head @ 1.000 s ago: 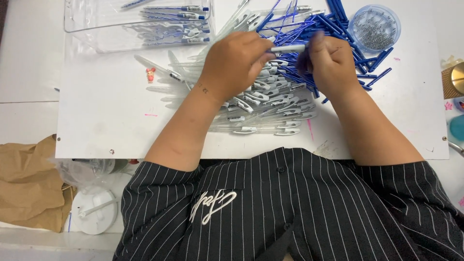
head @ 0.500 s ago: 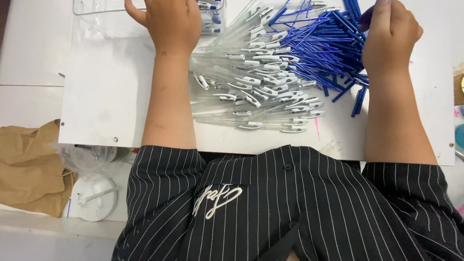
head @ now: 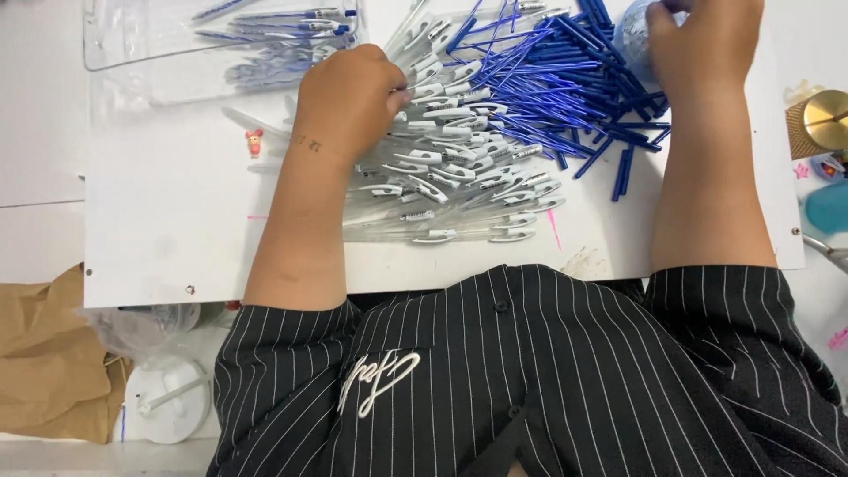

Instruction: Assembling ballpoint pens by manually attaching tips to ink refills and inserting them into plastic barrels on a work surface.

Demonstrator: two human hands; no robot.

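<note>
Overhead, pen parts (head: 468, 150) cover a white board (head: 177, 230).

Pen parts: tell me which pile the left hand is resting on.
The left hand rests on the clear barrels, not the blue refills farther right.

Clear barrels (head: 459, 177): a loose heap of transparent pen bodies with white-and-silver clips, lying flat, mostly pointing left-right, mid-board. Blue refills (head: 565, 79): a tangled pile of thin blue rods, lying flat and criss-crossed, touching the barrels' upper right edge, some strays apart at right.
</note>
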